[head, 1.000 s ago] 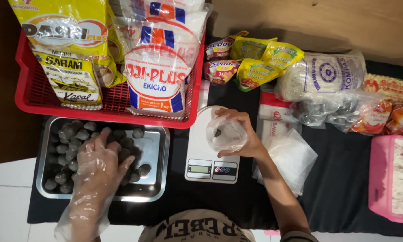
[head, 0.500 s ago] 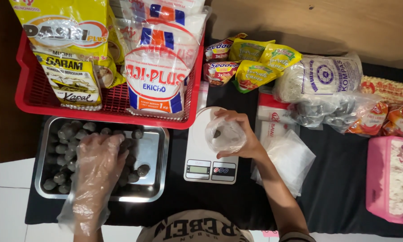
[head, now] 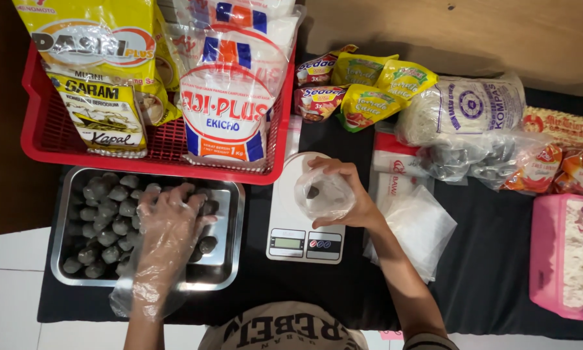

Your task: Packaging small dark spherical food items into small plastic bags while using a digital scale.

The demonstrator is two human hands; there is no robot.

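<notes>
My left hand (head: 171,223), in a loose clear plastic glove, rests palm down on the right part of a heap of grey balls (head: 107,214) in a metal tray (head: 230,272). Its fingers curl down among the balls, and what they hold is hidden. My right hand (head: 359,204) grips a small clear plastic bag (head: 322,194) held open above the round plate of a white kitchen scale (head: 298,243). One dark ball shows inside the bag.
A red basket (head: 39,139) of large seasoning packs stands behind the tray. A pile of empty clear bags (head: 418,230) lies right of the scale. Sauce sachets (head: 369,91), a noodle pack (head: 466,107) and a pink tub (head: 544,259) of white powder fill the right side.
My left hand has slid right and toward the far side across the balls, and its fingers have curled in. My right hand and the bag have stayed over the scale.
</notes>
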